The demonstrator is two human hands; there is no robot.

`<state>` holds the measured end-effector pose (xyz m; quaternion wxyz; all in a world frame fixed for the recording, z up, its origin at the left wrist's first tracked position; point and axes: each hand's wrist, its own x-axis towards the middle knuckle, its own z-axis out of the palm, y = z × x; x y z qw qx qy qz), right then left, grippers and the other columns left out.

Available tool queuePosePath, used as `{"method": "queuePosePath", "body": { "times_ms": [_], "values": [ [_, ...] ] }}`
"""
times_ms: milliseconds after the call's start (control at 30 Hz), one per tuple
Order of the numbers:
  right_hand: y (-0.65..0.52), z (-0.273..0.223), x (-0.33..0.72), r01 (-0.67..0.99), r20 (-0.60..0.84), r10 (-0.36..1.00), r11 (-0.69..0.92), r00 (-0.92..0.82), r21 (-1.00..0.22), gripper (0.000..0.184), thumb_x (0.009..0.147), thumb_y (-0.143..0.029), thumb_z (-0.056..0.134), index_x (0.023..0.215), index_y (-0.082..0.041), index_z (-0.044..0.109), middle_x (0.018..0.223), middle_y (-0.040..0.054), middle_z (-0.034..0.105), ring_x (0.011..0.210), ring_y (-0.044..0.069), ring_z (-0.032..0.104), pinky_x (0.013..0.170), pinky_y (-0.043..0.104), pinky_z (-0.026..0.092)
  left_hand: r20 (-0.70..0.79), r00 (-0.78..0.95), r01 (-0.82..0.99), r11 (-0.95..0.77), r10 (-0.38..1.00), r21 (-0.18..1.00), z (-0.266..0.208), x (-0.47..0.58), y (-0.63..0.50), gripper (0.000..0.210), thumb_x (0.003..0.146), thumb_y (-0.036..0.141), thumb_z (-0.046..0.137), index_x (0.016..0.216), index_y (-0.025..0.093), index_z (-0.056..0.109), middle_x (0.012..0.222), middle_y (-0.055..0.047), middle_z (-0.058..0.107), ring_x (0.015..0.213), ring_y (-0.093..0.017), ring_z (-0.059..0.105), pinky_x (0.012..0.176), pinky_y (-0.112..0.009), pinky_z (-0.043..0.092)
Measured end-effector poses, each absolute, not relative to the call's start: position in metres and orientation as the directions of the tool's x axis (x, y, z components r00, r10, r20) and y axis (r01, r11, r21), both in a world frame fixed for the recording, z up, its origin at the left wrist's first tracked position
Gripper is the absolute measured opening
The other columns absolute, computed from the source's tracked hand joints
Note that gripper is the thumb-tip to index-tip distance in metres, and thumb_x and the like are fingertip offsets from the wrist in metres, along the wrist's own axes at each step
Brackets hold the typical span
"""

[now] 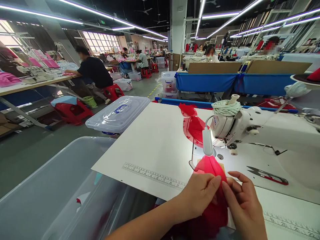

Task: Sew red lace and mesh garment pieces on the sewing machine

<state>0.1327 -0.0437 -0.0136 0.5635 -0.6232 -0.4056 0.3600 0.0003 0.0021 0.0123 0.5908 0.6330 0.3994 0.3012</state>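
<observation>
A piece of sheer red fabric (212, 208) hangs over the front table edge, its far end running under the lamp at the sewing machine (250, 126). My left hand (201, 193) pinches the fabric between thumb and fingers. On the fabric's right edge, my right hand (243, 203) closes thumb against fingers, with its index finger raised. Behind the machine's needle area lie more red fabric pieces (193, 128), some with a lace-like edge. The needle and presser foot are hidden behind the small white lamp (207, 141).
Thread snips (267, 175) lie on the machine bed, right of my hands. A printed ruler (152, 175) runs along the white table (150, 143). Left of it stand an open plastic bin (57, 173) and a lidded box (120, 113). A person (93, 71) sits at another table.
</observation>
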Motion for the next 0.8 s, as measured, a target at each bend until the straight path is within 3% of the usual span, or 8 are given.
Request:
{"method": "queuePosePath", "body": {
  "times_ms": [100, 200, 367, 500, 633, 700, 733, 800],
  "values": [
    [-0.051, -0.022, 0.117, 0.241, 0.131, 0.896, 0.028, 0.424, -0.97, 0.048, 0.084, -0.058, 0.066, 0.116, -0.025, 0.051, 0.092, 0.0024, 0.069, 0.074, 0.017, 0.062, 0.067, 0.029, 0.05, -0.147, 0.606, -0.048, 0.22, 0.782, 0.974, 0.007, 0.006, 0.011, 0.057, 0.092, 0.067, 0.041, 0.068, 0.017, 0.053, 0.066, -0.003, 0.057, 0.064, -0.015, 0.055, 0.062, -0.026, 0.044],
    [-0.058, -0.028, 0.114, 0.305, 0.221, 0.895, 0.101, 0.388, -0.947, 0.036, 0.09, -0.053, 0.06, 0.112, -0.025, 0.054, 0.097, 0.0034, 0.067, 0.082, 0.018, 0.063, 0.077, 0.032, 0.051, -0.286, 0.582, -0.059, 0.39, 0.762, 0.919, 0.001, 0.007, 0.015, 0.049, 0.084, 0.062, 0.058, 0.068, 0.017, 0.051, 0.064, 0.0, 0.053, 0.062, -0.013, 0.052, 0.058, -0.025, 0.042],
    [-0.06, -0.032, 0.145, 0.221, 0.164, 0.841, 0.055, 0.516, -0.974, 0.034, 0.089, -0.051, 0.062, 0.109, -0.024, 0.062, 0.132, 0.0093, 0.061, 0.128, 0.029, 0.054, 0.102, 0.039, 0.049, -0.322, 0.481, -0.024, 0.379, 0.816, 0.925, -0.001, -0.001, 0.018, 0.049, 0.084, 0.042, 0.069, 0.055, 0.019, 0.038, 0.057, 0.006, 0.036, 0.057, -0.009, 0.037, 0.059, -0.023, 0.04],
    [-0.051, -0.035, 0.152, -0.08, -0.167, 0.933, -0.149, 0.318, -0.986, 0.034, 0.086, -0.052, 0.063, 0.11, -0.028, 0.07, 0.121, 0.0073, 0.072, 0.116, 0.029, 0.065, 0.085, 0.035, 0.061, -0.338, 0.587, -0.234, 0.553, 0.736, 0.8, 0.012, 0.002, 0.023, 0.022, 0.09, 0.034, 0.06, 0.078, 0.016, 0.057, 0.069, 0.0, 0.056, 0.069, -0.015, 0.06, 0.069, -0.028, 0.052],
    [-0.03, -0.032, 0.136, -0.168, -0.249, 0.966, -0.235, 0.066, -0.957, 0.028, 0.078, -0.047, 0.062, 0.089, -0.027, 0.079, 0.1, 0.0096, 0.078, 0.089, 0.03, 0.075, 0.059, 0.036, 0.06, -0.297, 0.654, -0.497, 0.692, 0.695, 0.524, 0.024, 0.008, 0.027, 0.019, 0.083, 0.016, 0.062, 0.102, 0.012, 0.059, 0.097, -0.012, 0.071, 0.09, -0.023, 0.072, 0.082, -0.038, 0.058],
    [-0.022, -0.025, 0.139, -0.176, -0.263, 0.964, -0.254, 0.03, -0.951, 0.042, 0.08, -0.04, 0.043, 0.084, -0.023, 0.081, 0.115, 0.0102, 0.074, 0.095, 0.027, 0.074, 0.054, 0.03, 0.053, -0.284, 0.653, -0.514, 0.686, 0.702, 0.515, 0.026, 0.004, 0.027, 0.022, 0.082, 0.014, 0.062, 0.104, 0.011, 0.06, 0.101, -0.014, 0.072, 0.089, -0.023, 0.073, 0.078, -0.037, 0.06],
    [-0.02, -0.022, 0.146, -0.178, -0.262, 0.965, -0.253, 0.028, -0.951, 0.066, 0.082, -0.035, 0.019, 0.086, -0.008, 0.079, 0.116, 0.0114, 0.07, 0.103, 0.027, 0.069, 0.055, 0.03, 0.045, -0.285, 0.656, -0.494, 0.683, 0.699, 0.538, 0.025, 0.0, 0.026, 0.024, 0.082, 0.014, 0.062, 0.106, 0.011, 0.061, 0.1, -0.014, 0.072, 0.085, -0.022, 0.073, 0.075, -0.035, 0.06],
    [-0.02, -0.018, 0.165, -0.188, -0.268, 0.96, -0.249, 0.082, -0.95, 0.042, 0.076, -0.049, 0.056, 0.086, -0.017, 0.08, 0.109, 0.0158, 0.075, 0.095, 0.032, 0.074, 0.054, 0.036, 0.055, -0.306, 0.657, -0.417, 0.671, 0.689, 0.614, 0.02, -0.01, 0.023, 0.029, 0.082, 0.015, 0.061, 0.112, 0.012, 0.061, 0.097, -0.012, 0.072, 0.078, -0.02, 0.073, 0.069, -0.031, 0.06]
  ]
}}
